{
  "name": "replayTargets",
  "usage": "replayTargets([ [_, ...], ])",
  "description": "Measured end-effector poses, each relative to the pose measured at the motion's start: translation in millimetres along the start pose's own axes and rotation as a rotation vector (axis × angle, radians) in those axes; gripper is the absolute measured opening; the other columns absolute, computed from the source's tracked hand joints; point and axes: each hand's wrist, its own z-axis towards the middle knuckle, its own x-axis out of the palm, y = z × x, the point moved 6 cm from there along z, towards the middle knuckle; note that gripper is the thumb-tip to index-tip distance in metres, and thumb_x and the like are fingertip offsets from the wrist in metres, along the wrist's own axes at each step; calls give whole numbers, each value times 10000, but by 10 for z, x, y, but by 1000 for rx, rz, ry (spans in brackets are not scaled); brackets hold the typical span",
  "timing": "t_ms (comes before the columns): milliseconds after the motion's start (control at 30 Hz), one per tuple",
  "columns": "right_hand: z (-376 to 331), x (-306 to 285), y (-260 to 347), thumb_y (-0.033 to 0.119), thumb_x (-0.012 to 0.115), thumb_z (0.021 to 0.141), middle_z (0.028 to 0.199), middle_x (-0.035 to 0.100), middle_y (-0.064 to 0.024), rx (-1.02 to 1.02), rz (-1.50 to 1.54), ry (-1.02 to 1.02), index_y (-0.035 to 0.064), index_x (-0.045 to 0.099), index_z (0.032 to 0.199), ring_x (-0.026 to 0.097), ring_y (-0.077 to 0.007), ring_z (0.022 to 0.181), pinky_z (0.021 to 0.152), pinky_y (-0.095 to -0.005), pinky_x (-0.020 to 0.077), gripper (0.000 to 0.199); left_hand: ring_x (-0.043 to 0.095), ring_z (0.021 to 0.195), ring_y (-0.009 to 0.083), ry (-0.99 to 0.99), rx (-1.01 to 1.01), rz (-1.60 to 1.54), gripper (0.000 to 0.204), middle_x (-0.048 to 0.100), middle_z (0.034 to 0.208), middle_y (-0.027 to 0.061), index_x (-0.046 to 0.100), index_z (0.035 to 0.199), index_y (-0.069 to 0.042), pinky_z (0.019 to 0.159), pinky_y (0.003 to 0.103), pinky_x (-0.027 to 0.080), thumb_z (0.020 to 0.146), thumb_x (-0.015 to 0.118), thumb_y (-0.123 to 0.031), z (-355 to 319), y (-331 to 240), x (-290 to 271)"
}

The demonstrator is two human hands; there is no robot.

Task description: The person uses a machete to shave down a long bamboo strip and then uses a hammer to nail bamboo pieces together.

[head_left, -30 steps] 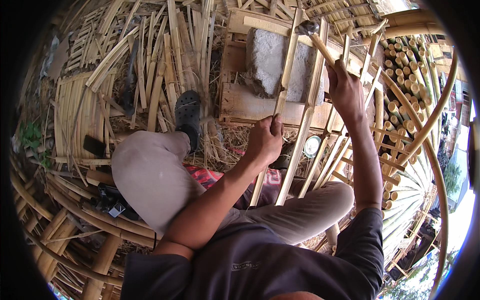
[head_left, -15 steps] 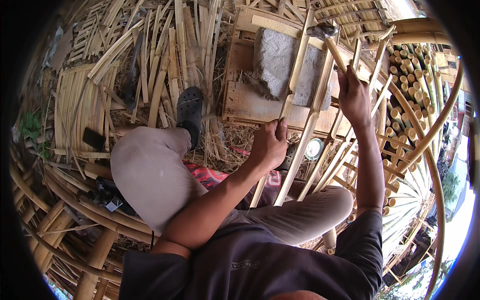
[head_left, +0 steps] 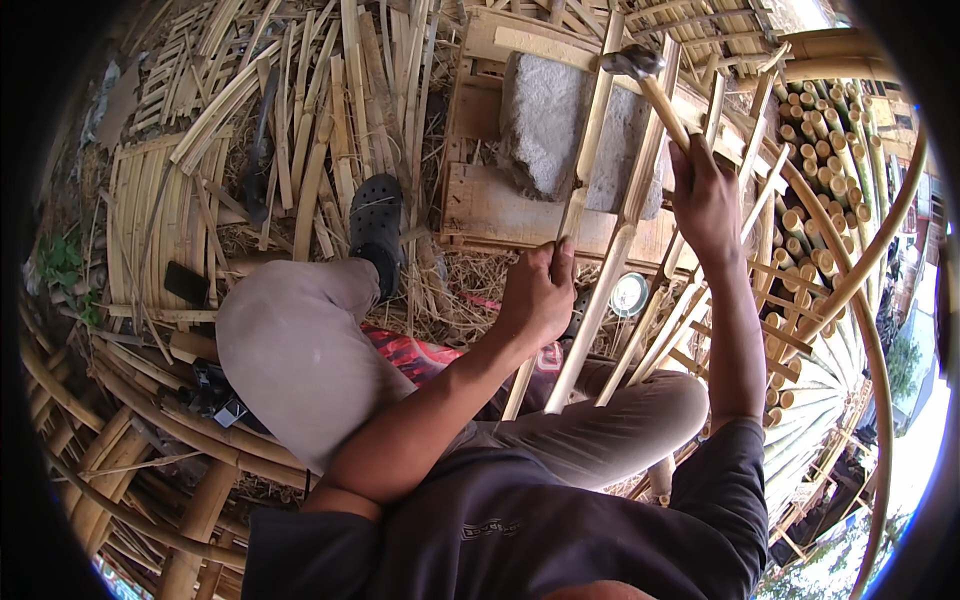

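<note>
My right hand [head_left: 706, 200] is closed round the wooden handle of a hammer [head_left: 634, 63]. The hammer's dark metal head lies over the far part of the bamboo slats, close to the leftmost one. My left hand [head_left: 540, 292] pinches that leftmost bamboo slat [head_left: 582, 165] between thumb and fingers at about its middle. A second slat [head_left: 620, 240] runs beside it, and further slats to the right are joined by short crosspieces. Beneath the slats rests a rough grey concrete block [head_left: 543, 125] on a wooden board [head_left: 500, 205].
Loose bamboo strips [head_left: 345, 110] cover the ground at the left, beside my shoe [head_left: 377, 215]. A dark phone-like slab [head_left: 186, 283] lies farther left. Cut bamboo poles [head_left: 820, 150] are stacked at the right behind a curved pole [head_left: 880, 380]. A round white-rimmed container [head_left: 628, 296] stands under the slats.
The hammer head has shifted slightly left and up, with my right hand moving a little along with it. My left hand keeps its hold on the slat.
</note>
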Motion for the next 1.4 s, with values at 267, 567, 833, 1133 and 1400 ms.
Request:
replayTargets([
  [267, 71, -157, -15, 149, 610, 985, 529, 560, -84, -115, -178, -72, -43, 559, 1073, 595, -221, 412, 341, -371, 405, 217, 524, 523, 128, 36, -22, -15, 470, 478, 587, 25, 531, 769, -50, 505, 327, 451, 1080, 407, -380, 34, 24, -1],
  [567, -48, -90, -124, 163, 571, 1008, 526, 565, -112, -88, -52, -115, 19, 552, 988, 603, -247, 410, 355, -407, 422, 146, 498, 498, 124, 72, -69, -37, 451, 472, 586, 11, 528, 792, -56, 483, 319, 426, 1080, 403, -379, -19, -26, 65],
  [833, 7, -48, -95, 169, 560, 1009, 499, 530, -139, -47, -60, -72, 21, 519, 917, 603, -350, 443, 367, -436, 408, 179, 444, 494, 94, 86, -123, -150, 472, 435, 559, -21, 511, 739, -87, 465, 302, 373, 1085, 395, -387, 3, 9, 82],
  [1133, -65, -312, 23, 67, 601, 972, 531, 549, -100, -58, -73, -112, 3, 516, 967, 595, -200, 412, 351, -364, 370, 107, 441, 502, 79, 83, -114, -194, 452, 454, 582, -22, 529, 765, -89, 445, 268, 361, 1077, 421, -398, -20, 83, 73],
  [1400, -829, -410, -17, 184, 520, 1041, 509, 500, -75, 454, 334, -31, -49, 576, 953, 425, -93, 455, 423, -326, 309, 255, 415, 503, 69, 91, -2, -255, 425, 439, 609, -35, 516, 799, -96, 433, 254, 345, 1074, 430, -409, 101, 285, 158],
])
